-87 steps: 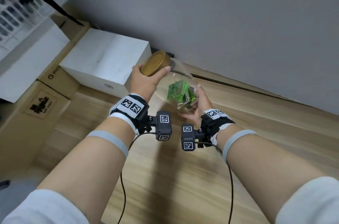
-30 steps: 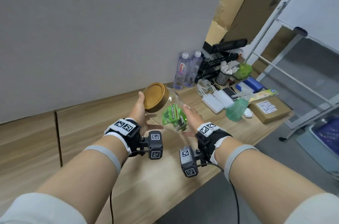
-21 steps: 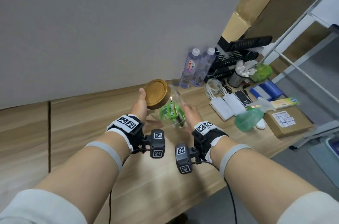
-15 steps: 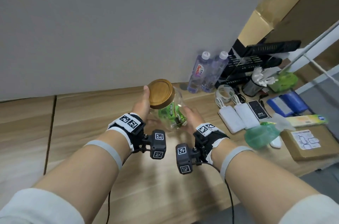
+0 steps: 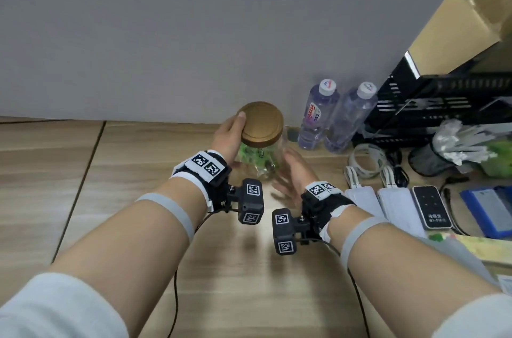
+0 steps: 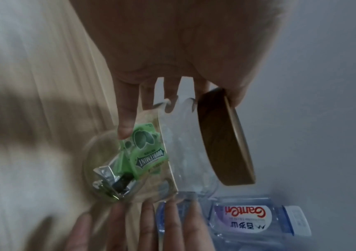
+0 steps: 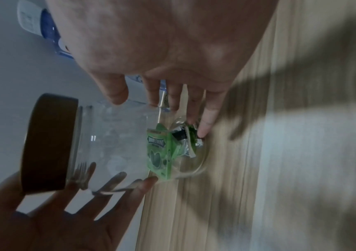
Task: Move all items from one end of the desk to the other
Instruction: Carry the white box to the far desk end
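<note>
A clear glass jar (image 5: pixel 263 161) with a brown round lid (image 5: pixel 261 123) holds green gum packets (image 6: pixel 147 152). It stands nearly upright between my two hands, low over the wooden desk (image 5: pixel 138 171), just left of two water bottles. My left hand (image 5: pixel 230 135) grips it, thumb over the lid rim and fingers spread down the glass (image 7: pixel 112 144). On the opposite side, my right hand (image 5: pixel 293 171) lies with straight fingers against the glass near the base. Whether the base touches the desk cannot be told.
Two clear water bottles (image 5: pixel 318 116) stand by the wall, right of the jar. Further right are a black rack (image 5: pixel 443 99), a coiled cable (image 5: pixel 368 160), two white power banks (image 5: pixel 360 199), a black remote (image 5: pixel 432 206), a blue box (image 5: pixel 490 210) and a tall cardboard box (image 5: pixel 471 19).
The view has swung from the desk's left end to its cluttered right end. Both hands carried the jar along, turned it from tilted to nearly upright and lowered it beside the bottles.
</note>
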A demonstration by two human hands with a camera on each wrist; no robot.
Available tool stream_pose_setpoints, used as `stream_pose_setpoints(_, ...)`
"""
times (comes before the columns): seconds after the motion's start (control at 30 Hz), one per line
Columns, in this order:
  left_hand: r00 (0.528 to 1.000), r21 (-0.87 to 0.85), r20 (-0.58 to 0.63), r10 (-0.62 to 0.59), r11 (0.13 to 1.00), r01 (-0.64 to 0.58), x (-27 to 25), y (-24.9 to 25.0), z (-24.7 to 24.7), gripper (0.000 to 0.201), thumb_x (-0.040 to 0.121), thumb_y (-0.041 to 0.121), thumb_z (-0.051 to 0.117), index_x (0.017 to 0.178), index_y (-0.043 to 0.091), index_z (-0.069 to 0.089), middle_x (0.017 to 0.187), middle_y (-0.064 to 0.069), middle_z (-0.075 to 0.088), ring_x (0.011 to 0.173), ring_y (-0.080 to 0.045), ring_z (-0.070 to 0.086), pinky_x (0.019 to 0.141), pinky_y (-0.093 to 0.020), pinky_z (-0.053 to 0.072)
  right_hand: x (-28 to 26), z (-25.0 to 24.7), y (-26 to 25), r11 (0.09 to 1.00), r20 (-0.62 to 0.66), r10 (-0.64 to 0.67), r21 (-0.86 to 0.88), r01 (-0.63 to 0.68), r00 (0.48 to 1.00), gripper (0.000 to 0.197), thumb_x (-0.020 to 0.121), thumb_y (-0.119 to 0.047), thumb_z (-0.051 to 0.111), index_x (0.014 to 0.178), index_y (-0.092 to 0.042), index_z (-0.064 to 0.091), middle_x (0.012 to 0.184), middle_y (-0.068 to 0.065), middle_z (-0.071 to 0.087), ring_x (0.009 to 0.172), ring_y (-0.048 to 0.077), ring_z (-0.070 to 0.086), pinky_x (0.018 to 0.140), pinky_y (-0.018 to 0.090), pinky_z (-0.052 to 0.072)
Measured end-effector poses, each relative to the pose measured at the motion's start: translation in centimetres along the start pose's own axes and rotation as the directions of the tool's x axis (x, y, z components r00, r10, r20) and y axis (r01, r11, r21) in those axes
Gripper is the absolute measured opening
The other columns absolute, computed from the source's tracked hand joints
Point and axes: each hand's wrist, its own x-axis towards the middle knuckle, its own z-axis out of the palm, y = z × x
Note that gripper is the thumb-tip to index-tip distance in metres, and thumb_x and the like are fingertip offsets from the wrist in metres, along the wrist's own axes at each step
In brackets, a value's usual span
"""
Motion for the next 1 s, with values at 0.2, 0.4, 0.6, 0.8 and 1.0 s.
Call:
stream_pose_setpoints(0.2, 0.994, -0.214, 0.069, -0.080, 0.972, 0.093, 1.0, 0.2, 1.9, 0.063, 0.086, 0.052, 0.067, 0.144, 0.036, 0.048, 0.144, 0.002, 0.048, 0.130, -0.025, 0.044, 0.090, -0.058, 0.056, 1.6, -0.6, -1.6, 0.990, -0.055, -0.083, 0.110, 0.089, 0.995, 0.029, 0.098, -0.029, 0.057, 0.127, -0.028, 0.054, 0.123, 0.004, 0.066, 0.108, 0.026, 0.067, 0.097, 0.052, 0.052)
stream_pose_setpoints(0.4, 0.990, -0.360, 0.116, -0.082, 0.925, 0.119, 0.0, -1.2, 2.1, 0.065, 0.090, 0.039, 0.070, 0.148, 0.029, 0.043, 0.154, 0.002, 0.041, 0.128, -0.017, 0.040, 0.095, -0.049, 0.056, 2.0, -0.4, 0.2, 0.996, -0.121, -0.084, -0.024, 0.081, 0.989, 0.033, 0.096, -0.029, 0.056, 0.128, -0.023, 0.050, 0.122, 0.013, 0.060, 0.106, 0.026, 0.063, 0.094, 0.048, 0.055)
stream_pose_setpoints(0.6, 0.994, -0.366, 0.043, -0.105, 0.923, 0.114, -3.2, -2.7, -5.3, 0.037, 0.094, 0.039, 0.064, 0.130, 0.032, 0.055, 0.149, -0.001, 0.049, 0.139, -0.022, 0.042, 0.086, -0.037, 0.057, 0.3, 4.4, 2.1, 0.993, -0.050, -0.015, -0.118, 0.009, 0.999, 0.024, 0.101, -0.027, 0.046, 0.117, -0.011, 0.053, 0.108, 0.020, 0.067, 0.083, 0.033, 0.061, 0.084, 0.059, 0.052)
stream_pose_setpoints(0.8, 0.986, -0.404, -0.132, -0.105, 0.914, 0.044, -8.5, -6.0, -18.1, 0.044, 0.099, 0.033, 0.057, 0.141, 0.018, 0.052, 0.137, -0.003, 0.059, 0.127, -0.018, 0.053, 0.092, -0.037, 0.054, -3.7, 15.8, 4.4, 0.973, 0.155, -0.048, -0.216, 0.081, 0.987, 0.026, 0.098, -0.019, 0.051, 0.121, -0.007, 0.057, 0.084, 0.008, 0.060, 0.070, 0.023, 0.065, 0.063, 0.033, 0.048)
stream_pose_setpoints(1.0, 0.938, -0.469, -0.336, -0.087, 0.879, -0.087, -16.3, -9.5, -34.0, 0.038, 0.099, 0.028, 0.057, 0.134, 0.013, 0.059, 0.124, -0.005, 0.067, 0.121, -0.019, 0.059, 0.099, -0.044, 0.052, -10.7, 30.0, 9.5, 0.949, 0.350, -0.025, -0.285, 0.132, 0.937, 0.016, 0.099, -0.016, 0.053, 0.112, -0.008, 0.055, 0.080, 0.009, 0.057, 0.065, 0.023, 0.059, 0.062, 0.032, 0.049)
